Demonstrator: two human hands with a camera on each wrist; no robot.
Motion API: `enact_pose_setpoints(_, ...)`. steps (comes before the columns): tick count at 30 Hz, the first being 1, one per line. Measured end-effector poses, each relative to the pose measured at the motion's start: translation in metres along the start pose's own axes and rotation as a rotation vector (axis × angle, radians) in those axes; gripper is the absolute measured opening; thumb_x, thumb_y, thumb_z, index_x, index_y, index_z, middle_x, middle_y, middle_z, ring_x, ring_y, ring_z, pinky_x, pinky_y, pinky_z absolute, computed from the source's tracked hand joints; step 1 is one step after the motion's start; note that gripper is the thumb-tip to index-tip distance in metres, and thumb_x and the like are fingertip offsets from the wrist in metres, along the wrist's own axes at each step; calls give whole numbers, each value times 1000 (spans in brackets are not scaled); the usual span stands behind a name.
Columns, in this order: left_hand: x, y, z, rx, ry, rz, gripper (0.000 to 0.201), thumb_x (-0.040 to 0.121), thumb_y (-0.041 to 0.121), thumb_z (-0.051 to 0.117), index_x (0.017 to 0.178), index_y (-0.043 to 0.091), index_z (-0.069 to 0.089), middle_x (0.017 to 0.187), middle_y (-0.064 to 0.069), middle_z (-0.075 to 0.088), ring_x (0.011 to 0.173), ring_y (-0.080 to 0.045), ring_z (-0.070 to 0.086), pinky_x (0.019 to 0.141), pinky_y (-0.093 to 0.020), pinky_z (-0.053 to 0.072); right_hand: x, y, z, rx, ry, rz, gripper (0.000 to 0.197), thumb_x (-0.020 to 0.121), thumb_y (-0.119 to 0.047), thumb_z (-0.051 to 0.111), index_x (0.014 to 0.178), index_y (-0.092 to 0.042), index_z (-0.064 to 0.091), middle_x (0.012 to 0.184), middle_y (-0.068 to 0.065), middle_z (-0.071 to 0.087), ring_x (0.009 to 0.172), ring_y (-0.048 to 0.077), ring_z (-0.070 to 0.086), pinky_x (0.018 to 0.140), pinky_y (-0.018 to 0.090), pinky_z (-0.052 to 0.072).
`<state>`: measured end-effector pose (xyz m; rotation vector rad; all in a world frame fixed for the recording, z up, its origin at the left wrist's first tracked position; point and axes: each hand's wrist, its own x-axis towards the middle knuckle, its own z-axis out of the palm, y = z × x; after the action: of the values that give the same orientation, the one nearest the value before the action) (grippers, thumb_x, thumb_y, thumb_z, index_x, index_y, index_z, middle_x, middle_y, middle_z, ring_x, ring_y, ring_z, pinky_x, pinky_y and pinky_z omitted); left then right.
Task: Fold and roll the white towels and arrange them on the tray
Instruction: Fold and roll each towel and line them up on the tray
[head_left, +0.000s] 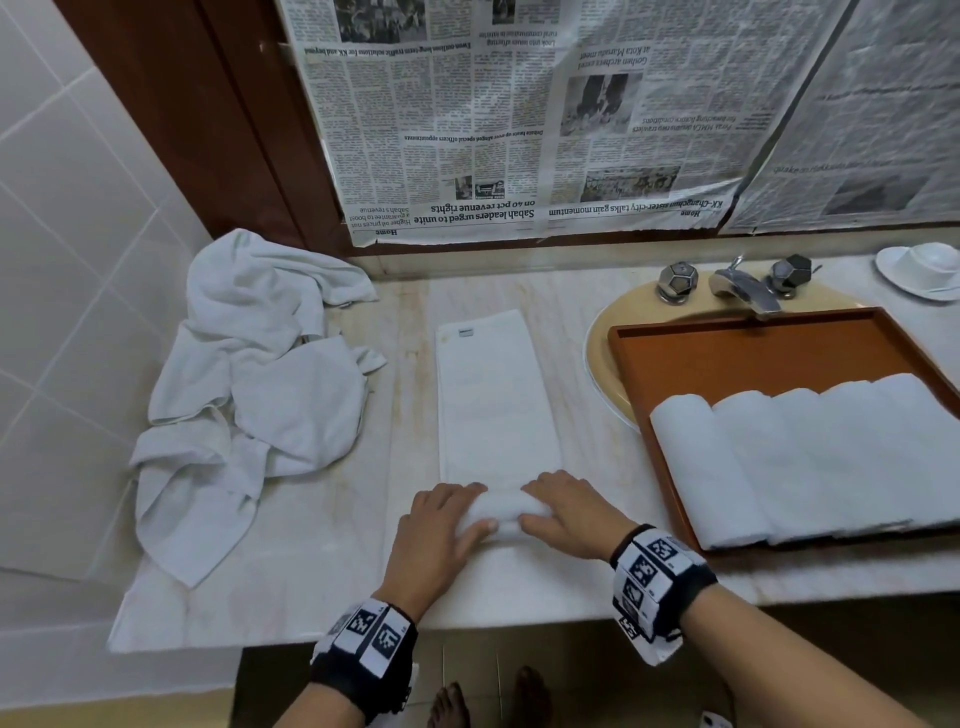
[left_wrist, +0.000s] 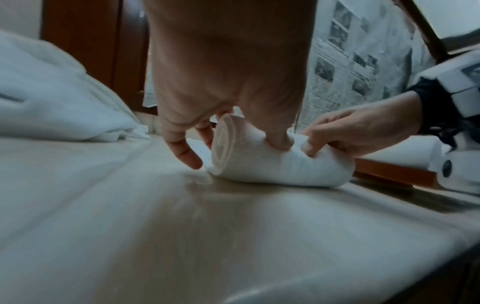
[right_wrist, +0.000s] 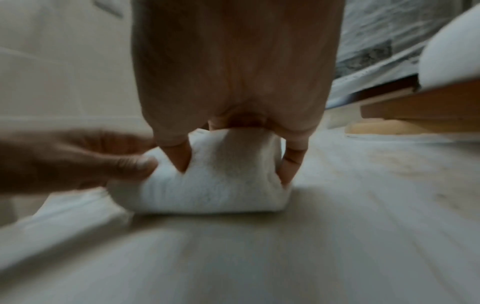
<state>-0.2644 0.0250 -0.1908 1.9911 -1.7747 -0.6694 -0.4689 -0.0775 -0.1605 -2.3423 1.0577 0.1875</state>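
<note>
A long folded white towel (head_left: 498, 400) lies flat on the marble counter, its near end wound into a short roll (head_left: 501, 512). My left hand (head_left: 447, 514) grips the roll's left end, thumb on the near side and fingers curled over the top. My right hand (head_left: 566, 512) grips the right end the same way. The left wrist view shows the roll (left_wrist: 280, 166) end-on with its spiral layers; in the right wrist view the roll (right_wrist: 213, 185) is dented by my fingers. An orange tray (head_left: 727, 353) at the right holds several rolled towels (head_left: 810, 457) side by side.
A heap of loose white towels (head_left: 249, 395) lies at the left against the tiled wall. A sink with a metal tap (head_left: 743, 288) sits behind the tray, a white cup and saucer (head_left: 922, 270) at far right. Newspaper (head_left: 519, 119) covers the wall behind.
</note>
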Motion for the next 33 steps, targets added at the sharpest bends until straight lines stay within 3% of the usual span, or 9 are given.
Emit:
enact_pose_setpoints(3, 3, -8, 2, -105, -56, -44, 55, 92, 70, 38, 134, 38, 52, 125, 14, 53, 112, -10, 46, 100, -34, 41, -6, -4, 2, 30, 9, 40, 54, 89, -50, 40, 131, -19, 54, 124, 2, 58, 113, 24, 53, 96, 38, 41)
enact_pose_setpoints(5, 9, -15, 4, -142, -82, -63, 66, 87, 77, 31, 133, 37, 55, 123, 12, 56, 113, -11, 49, 101, -32, 40, -16, -9, 13, -163, 205, 8, 49, 92, -39, 37, 133, -17, 53, 122, 2, 59, 107, 25, 57, 89, 41, 46)
enact_pose_setpoints(8, 19, -15, 3, -195, -88, -110, 66, 86, 76, 36, 130, 32, 60, 119, 5, 60, 114, -15, 53, 100, -30, 39, -28, -21, 30, -305, 337, -14, 52, 80, -37, 49, 125, -12, 57, 116, 6, 60, 102, 26, 59, 80, 40, 52)
enact_pose_setpoints(12, 17, -5, 0, -201, -42, -122, 50, 95, 61, 49, 136, 33, 54, 127, 3, 47, 119, -18, 46, 105, -34, 39, -21, -16, 36, -271, 269, 5, 60, 73, -47, 52, 120, -10, 59, 110, 7, 60, 99, 28, 60, 77, 40, 53)
enact_pose_setpoints(16, -2, 0, -1, 35, -29, 43, 70, 83, 80, 39, 143, 44, 41, 142, 16, 31, 126, -12, 28, 96, -34, 40, -6, -17, 19, -188, 113, 52, 68, 76, -57, 33, 125, -14, 53, 116, 3, 53, 109, 26, 49, 87, 39, 41)
enact_pose_setpoints(21, -7, -7, -5, 99, -142, 31, 79, 76, 83, 42, 145, 44, 40, 140, 17, 38, 127, -12, 33, 98, -36, 42, -9, -20, 4, 94, -46, 141, 54, 90, -47, 55, 136, -18, 47, 131, 1, 51, 121, 21, 44, 101, 34, 35)
enact_pose_setpoints(25, 4, -5, -15, -3, -232, -8, 69, 79, 76, 58, 139, 43, 49, 127, 16, 48, 116, -11, 42, 98, -33, 43, -30, -24, 21, -152, 206, 56, 56, 84, -49, 48, 129, -17, 50, 122, 3, 54, 110, 23, 51, 92, 38, 42)
enact_pose_setpoints(29, 16, -6, -20, -29, -325, -52, 83, 67, 88, 50, 136, 42, 53, 118, 13, 54, 113, -13, 48, 98, -38, 44, -31, -29, 39, -281, 247, 25, 65, 72, -55, 54, 124, -16, 57, 116, 6, 59, 104, 27, 59, 85, 44, 52)
enact_pose_setpoints(33, 5, 1, -17, 5, -232, -29, 92, 71, 89, 34, 146, 37, 41, 131, 11, 49, 123, -15, 39, 102, -36, 40, -14, -23, 23, -232, 152, 40, 69, 77, -62, 32, 125, -18, 55, 116, 3, 55, 108, 26, 53, 89, 41, 43)
